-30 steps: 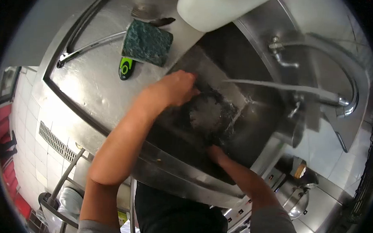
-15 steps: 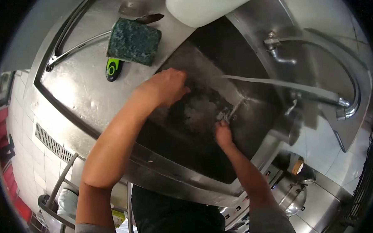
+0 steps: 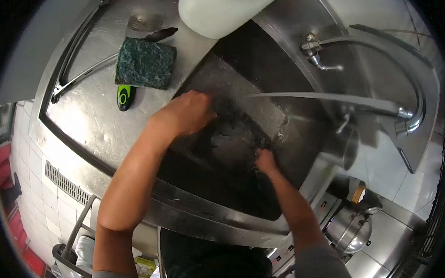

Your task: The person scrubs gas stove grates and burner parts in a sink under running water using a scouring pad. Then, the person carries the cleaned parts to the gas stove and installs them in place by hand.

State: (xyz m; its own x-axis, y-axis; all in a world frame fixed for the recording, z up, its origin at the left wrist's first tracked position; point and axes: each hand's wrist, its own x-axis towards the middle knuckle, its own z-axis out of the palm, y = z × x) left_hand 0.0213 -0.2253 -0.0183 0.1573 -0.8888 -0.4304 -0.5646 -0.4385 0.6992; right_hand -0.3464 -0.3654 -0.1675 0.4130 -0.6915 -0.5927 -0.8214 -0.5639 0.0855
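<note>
A dark, blurred round object [image 3: 232, 142] lies low in the steel sink [image 3: 300, 167], its outline unclear. At its upper left edge my left hand [image 3: 193, 112] has its fingers curled down onto the dark rim. My right hand [image 3: 265, 161] is closed at the lower right side of the same object; what its fingertips grip is too small to name. A stream of water [image 3: 328, 97] runs leftward from the faucet [image 3: 406, 114] over the sink. The green scouring pad [image 3: 145, 63] rests on the steel counter, on top of a green and black handle [image 3: 124, 97].
A large white container [image 3: 223, 12] stands at the sink's top edge. Long metal tongs [image 3: 84, 75] lie on the counter [image 3: 91, 123] at the left. A second tap [image 3: 313, 48] is on the back wall. A steel pot [image 3: 348, 231] stands at lower right.
The view has shifted, so the counter items appear further left. My right hand has moved up along the right side of the dark object. My left hand stays at its upper left.
</note>
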